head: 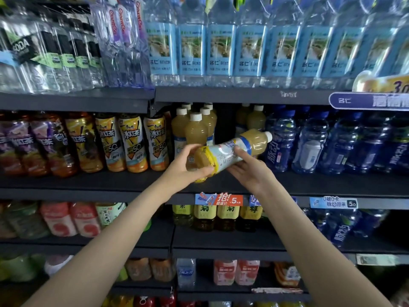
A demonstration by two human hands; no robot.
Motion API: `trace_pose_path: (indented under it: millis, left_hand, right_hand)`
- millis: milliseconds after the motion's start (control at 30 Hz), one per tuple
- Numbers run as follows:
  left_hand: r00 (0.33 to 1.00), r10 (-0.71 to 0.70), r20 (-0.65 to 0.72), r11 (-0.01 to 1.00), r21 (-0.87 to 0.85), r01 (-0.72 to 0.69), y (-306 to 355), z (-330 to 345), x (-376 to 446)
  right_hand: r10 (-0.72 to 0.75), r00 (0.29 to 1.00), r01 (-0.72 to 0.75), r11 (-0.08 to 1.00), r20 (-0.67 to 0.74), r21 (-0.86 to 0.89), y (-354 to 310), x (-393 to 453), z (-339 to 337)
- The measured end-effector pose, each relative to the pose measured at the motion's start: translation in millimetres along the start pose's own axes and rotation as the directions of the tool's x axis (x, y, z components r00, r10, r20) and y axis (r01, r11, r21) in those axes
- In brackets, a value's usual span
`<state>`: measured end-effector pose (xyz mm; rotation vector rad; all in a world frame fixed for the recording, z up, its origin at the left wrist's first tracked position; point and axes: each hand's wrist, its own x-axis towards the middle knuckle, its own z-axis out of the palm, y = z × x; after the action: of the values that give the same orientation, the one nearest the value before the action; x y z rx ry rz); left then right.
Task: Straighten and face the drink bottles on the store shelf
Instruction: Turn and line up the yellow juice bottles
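Yellow juice bottle held near-horizontal at frame centre, white cap pointing right, in front of the middle shelf. Left hand fingers curled round its base; right hand cradles the label section from below. Likely full: moderately heavy, rigid-ish plastic, glossy sleeve probably slick. Best hold: the waist.

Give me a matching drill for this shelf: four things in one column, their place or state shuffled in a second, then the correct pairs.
1. held juice bottle
2. left hand
3. right hand
4. blue bottles

A. standing right of the gap on the middle shelf
B. grips the bottle's base
C. tilted, white cap up and to the right
D. holds the bottle's label from below

Pairs: 1-C, 2-B, 3-D, 4-A
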<state>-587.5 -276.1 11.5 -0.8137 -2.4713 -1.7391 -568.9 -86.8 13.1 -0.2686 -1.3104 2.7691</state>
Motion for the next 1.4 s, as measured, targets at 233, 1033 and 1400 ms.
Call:
trace_pose_path:
  millis: [233,1033,1400]
  left_hand:
    - [0.999,-0.047,0.027,0.993,-0.104,0.049,-6.3,-5.9,-0.8]
    - [0.988,-0.087,0.129,0.995,0.064,0.079,4.1,21.1,3.2]
    - [0.994,0.1,-0.042,0.927,0.366,-0.078,-2.5,8.1,-11.1]
  right_hand:
    - [0.004,0.982,0.023,0.99,0.188,-0.139,-10.8,-16.0,-8.7]
    - [-0.267,0.945,0.326,0.736,0.188,-0.593,-14.9,-22.0,4.5]
    - [-0.286,0.958,0.229,0.717,0.022,-0.658,-1.0,-16.5,9.2]
